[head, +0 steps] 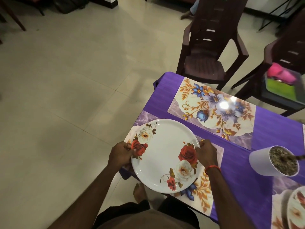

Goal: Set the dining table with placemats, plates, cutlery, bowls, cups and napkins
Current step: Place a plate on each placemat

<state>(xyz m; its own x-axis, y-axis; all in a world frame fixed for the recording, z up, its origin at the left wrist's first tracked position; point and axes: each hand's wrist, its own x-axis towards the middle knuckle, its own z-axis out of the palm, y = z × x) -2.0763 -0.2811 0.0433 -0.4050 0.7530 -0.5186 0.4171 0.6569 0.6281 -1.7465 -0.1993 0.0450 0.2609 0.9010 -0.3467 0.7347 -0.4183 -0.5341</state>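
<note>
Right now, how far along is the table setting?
Done: placemats are down, and one floral plate sits on the right placemat. In hand: the left hand and right hand grip a rose plate over the near placemat. Remaining: the far placemat is bare, and no cutlery, bowls, cups or napkins show on the table.

I see a pale tiled floor [74, 80] filling the left side, shiny under the light. Beyond the purple tablecloth [239, 171] stands a dark brown plastic chair [208, 63], its seat bare. A second chair [280, 52] of the same kind is at the right edge; on its seat lies a green tray [280, 88] with something pink [279, 74] at its far side, too blurred to name. On the cloth, at the right, stands a white pot [262, 164] with a speckled brown filling. At the far top left I see a dark bag [69, 5] on the floor.
</note>
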